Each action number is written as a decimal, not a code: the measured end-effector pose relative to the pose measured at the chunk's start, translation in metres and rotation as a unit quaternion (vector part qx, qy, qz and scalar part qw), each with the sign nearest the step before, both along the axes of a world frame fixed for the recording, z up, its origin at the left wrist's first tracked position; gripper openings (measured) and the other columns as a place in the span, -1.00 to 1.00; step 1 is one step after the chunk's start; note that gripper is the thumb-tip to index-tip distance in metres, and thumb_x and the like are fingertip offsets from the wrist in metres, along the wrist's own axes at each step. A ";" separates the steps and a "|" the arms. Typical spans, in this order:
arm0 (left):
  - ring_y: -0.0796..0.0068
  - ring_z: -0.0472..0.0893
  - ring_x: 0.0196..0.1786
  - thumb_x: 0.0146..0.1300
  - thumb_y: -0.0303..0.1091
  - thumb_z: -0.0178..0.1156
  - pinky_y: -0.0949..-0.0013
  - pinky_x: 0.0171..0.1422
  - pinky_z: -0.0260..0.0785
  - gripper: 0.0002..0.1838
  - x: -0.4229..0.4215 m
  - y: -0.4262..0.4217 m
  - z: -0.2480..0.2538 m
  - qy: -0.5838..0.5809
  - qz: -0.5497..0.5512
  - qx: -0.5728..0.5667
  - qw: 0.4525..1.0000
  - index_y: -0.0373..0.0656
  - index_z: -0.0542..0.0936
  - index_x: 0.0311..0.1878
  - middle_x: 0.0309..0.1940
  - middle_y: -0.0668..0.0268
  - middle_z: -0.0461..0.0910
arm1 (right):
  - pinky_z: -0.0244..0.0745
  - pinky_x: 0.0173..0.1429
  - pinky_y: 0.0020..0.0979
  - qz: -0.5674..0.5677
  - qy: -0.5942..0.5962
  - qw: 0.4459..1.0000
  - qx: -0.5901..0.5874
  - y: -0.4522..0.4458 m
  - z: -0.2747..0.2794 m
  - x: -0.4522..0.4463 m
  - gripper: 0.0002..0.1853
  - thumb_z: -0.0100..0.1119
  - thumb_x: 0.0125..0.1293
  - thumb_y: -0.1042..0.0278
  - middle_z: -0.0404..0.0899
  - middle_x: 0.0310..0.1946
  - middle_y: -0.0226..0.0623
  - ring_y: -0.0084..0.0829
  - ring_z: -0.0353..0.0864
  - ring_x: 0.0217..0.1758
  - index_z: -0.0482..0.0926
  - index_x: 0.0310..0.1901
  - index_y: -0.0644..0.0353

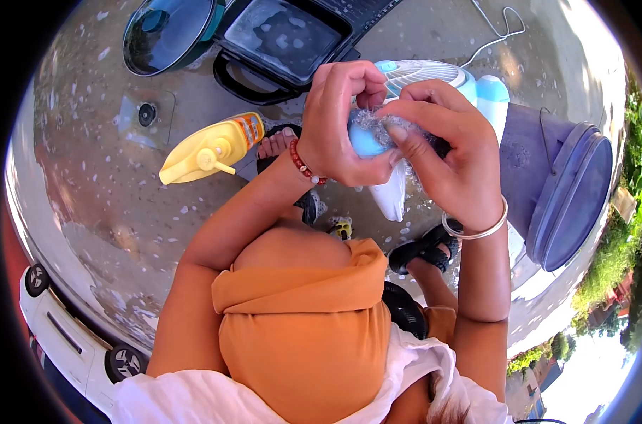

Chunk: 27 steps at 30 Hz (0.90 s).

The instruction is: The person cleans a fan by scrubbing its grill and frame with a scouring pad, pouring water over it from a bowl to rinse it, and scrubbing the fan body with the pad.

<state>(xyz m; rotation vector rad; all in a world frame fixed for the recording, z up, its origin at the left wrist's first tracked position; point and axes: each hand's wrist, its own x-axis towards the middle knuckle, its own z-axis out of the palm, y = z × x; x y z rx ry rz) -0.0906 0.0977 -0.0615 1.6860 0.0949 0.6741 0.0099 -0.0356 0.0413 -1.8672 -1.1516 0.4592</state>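
In my left hand [335, 131], its fingers curled round it, is a light blue, smooth rounded piece [367, 143]. A white tapered part [389, 196] shows below it; I cannot tell whether the two are joined. My right hand [451, 145] pinches a grey metal scourer [388, 126] between thumb and fingers, pressed against the top of the blue piece. Something dark shows under the right fingers, mostly hidden. Just behind the hands stands a white and light blue appliance [434, 73] with a round grille, like a fan.
A yellow bottle [211, 148] lies on the wet, soap-spotted concrete at left. A black rectangular pan [285, 35] holds soapy water, beside a glass-lidded pot [169, 35]. At right a purple-grey bucket [557, 169] lies tipped. A white cord [497, 35] trails behind.
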 end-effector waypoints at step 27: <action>0.17 0.54 -0.23 -0.17 -0.14 0.26 0.20 0.02 0.31 -0.64 0.010 0.012 0.014 -0.080 -0.020 0.180 0.980 -0.19 0.59 -0.32 -0.28 0.16 0.58 | 0.52 -0.24 -0.32 -0.166 -0.212 0.962 0.040 -0.017 -0.036 -0.020 -0.65 0.39 -0.11 0.64 0.62 -0.27 -0.25 -0.25 0.61 -0.28 0.75 -0.19 0.17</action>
